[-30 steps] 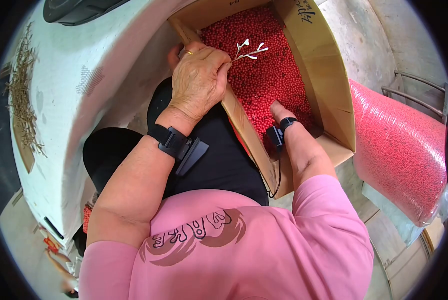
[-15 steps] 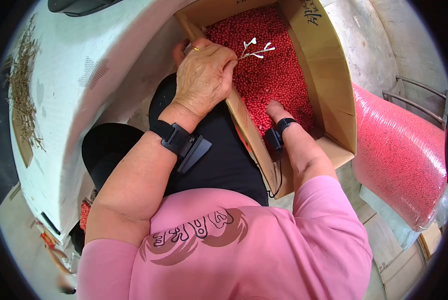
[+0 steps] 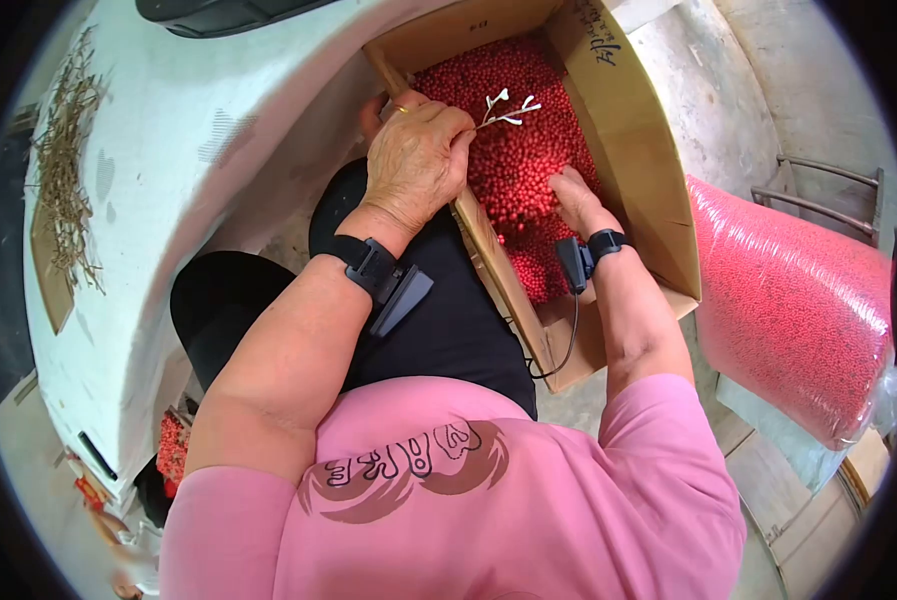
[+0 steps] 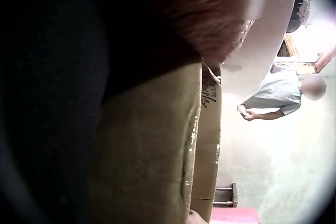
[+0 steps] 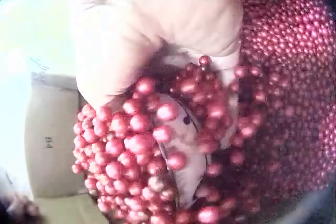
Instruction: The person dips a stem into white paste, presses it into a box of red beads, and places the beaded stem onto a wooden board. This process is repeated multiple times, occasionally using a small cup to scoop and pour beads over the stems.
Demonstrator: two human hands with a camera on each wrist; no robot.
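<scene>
My left hand [image 3: 415,160] rests on the near long wall of an open cardboard box [image 3: 623,140]. Between its thumb and forefinger it pinches a thin forked twig [image 3: 508,112] with white tips, which sticks out over the box. Small shiny red beads [image 3: 513,75] fill the inside. Down among them, my right hand [image 3: 576,200] holds a cupped handful, its fingers curled and partly buried. The right wrist view shows loose red beads [image 5: 121,155] spilling around the thumb and fingers.
A large clear bag [image 3: 788,310] packed with red beads stands right of the box. To the left, a white surface [image 3: 168,150] carries a bundle of dry twigs [image 3: 66,160]. A metal rack [image 3: 818,190] is behind the bag. Another person [image 4: 278,95] shows in the left wrist view.
My right hand has moved forward and up through the beads, away from the box's near end, and more of it shows. The left hand keeps its hold on the twig.
</scene>
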